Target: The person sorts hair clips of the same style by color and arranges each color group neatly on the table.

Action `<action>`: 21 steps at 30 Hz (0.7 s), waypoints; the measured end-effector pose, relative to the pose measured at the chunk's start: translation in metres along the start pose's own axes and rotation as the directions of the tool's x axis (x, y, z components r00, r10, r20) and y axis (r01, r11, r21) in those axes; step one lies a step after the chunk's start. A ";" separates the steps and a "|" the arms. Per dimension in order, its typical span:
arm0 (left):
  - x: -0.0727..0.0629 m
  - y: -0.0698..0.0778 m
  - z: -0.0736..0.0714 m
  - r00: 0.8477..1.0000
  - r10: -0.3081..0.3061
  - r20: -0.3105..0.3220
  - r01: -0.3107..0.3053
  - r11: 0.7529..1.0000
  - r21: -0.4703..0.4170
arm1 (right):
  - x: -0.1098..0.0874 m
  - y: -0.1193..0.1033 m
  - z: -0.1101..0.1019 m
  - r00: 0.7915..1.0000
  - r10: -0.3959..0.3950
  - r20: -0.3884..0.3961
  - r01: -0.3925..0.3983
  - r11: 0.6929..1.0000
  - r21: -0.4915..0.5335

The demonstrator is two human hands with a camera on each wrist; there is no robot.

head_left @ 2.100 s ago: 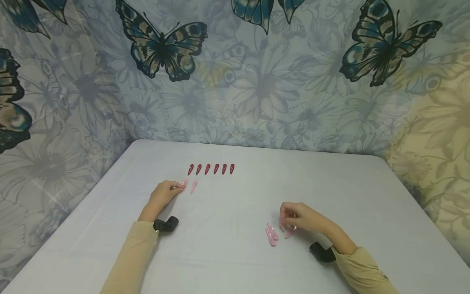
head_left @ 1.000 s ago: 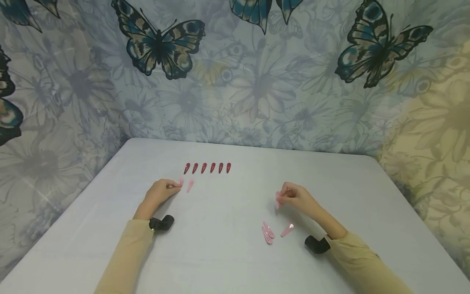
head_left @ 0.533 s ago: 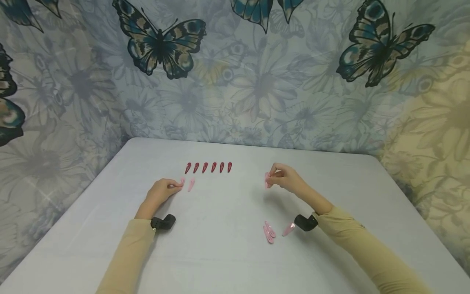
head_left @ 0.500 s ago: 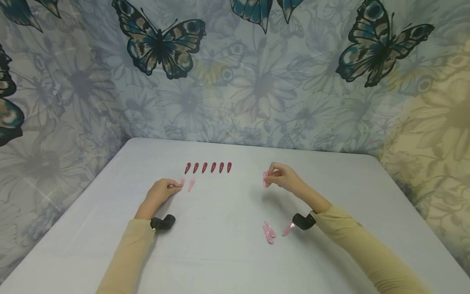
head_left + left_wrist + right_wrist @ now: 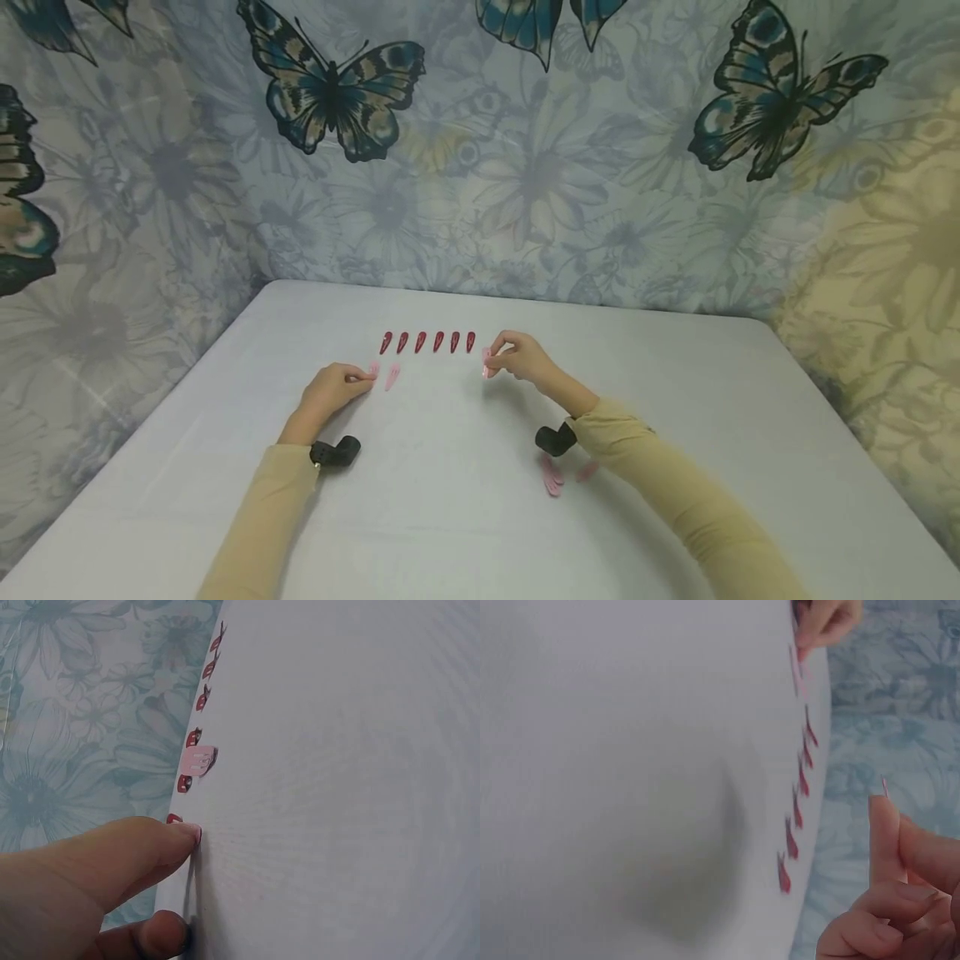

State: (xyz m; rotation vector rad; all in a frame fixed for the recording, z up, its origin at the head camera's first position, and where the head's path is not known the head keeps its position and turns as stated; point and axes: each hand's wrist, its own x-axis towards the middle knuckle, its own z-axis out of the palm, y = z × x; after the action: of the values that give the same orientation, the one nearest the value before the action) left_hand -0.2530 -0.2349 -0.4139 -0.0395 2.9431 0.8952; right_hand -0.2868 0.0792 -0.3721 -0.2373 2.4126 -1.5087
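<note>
My left hand (image 5: 326, 398) rests at the left of the table, pinching a pink snap hair clip (image 5: 374, 368) by its end; in the left wrist view the thumb (image 5: 142, 847) covers most of that clip. Just right of it lies a second pink hair clip (image 5: 393, 377). Raised over the table, my right hand (image 5: 525, 360) pinches another pink hair clip (image 5: 486, 363) between thumb and fingertips, near the right end of the red row. Only a thin edge of the held clip (image 5: 885, 787) shows in the right wrist view.
Several red hair clips (image 5: 421, 342) form a straight row behind the pink ones. Nearer the front, a few pink clips (image 5: 551, 482) lie together, with one more pink clip (image 5: 588, 471) beside the right sleeve. Butterfly-patterned cloth (image 5: 540, 208) hangs behind the white table (image 5: 450, 500).
My right hand has lifted a pink hair clip from the front pile and carried it away from me, then leftward toward the red row. The left hand has stayed at its clip.
</note>
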 end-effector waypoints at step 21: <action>0.003 -0.004 0.002 1.000 0.027 -0.015 -0.027 1.000 0.015 | 0.042 -0.005 0.085 0.992 -0.120 -0.049 0.116 0.991 -0.073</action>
State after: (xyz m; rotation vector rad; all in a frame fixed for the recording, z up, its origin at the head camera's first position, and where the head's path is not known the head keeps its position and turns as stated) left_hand -0.2555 -0.2369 -0.4175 -0.0063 2.9708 0.8795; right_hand -0.2989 -0.0077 -0.4092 -0.3657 2.5370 -1.4988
